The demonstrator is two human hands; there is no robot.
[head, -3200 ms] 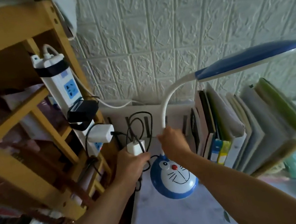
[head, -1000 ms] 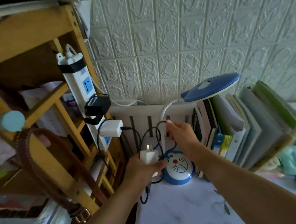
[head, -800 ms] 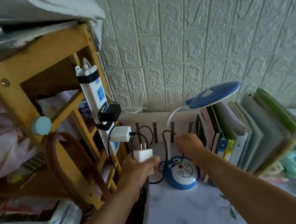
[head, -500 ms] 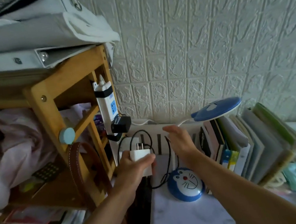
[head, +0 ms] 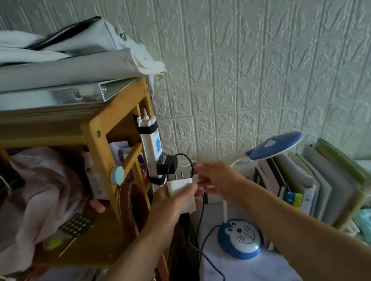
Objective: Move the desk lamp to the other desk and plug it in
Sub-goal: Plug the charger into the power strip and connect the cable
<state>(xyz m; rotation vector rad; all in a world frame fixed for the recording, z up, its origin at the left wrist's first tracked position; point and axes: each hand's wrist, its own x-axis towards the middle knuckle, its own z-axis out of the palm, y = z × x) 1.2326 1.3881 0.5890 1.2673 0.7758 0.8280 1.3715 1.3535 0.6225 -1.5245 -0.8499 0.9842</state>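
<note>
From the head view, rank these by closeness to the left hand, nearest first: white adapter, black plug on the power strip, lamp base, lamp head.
1. White adapter: gripped in the left hand.
2. Black plug: just above the hand, on the power strip.
3. Lamp base: lower right, on the desk.
4. Lamp head: upper right, above the books.

A lived-in study corner of a home or dorm room. A wooden shelf (head: pixel 96 135) stands crammed with clothes and bags, a power strip (head: pixel 151 145) strapped to its side. Right of the shelf, books (head: pixel 312 183) lean along an embossed white wall (head: pixel 261 43), beside a cartoon-faced lamp (head: pixel 241 236).
</note>
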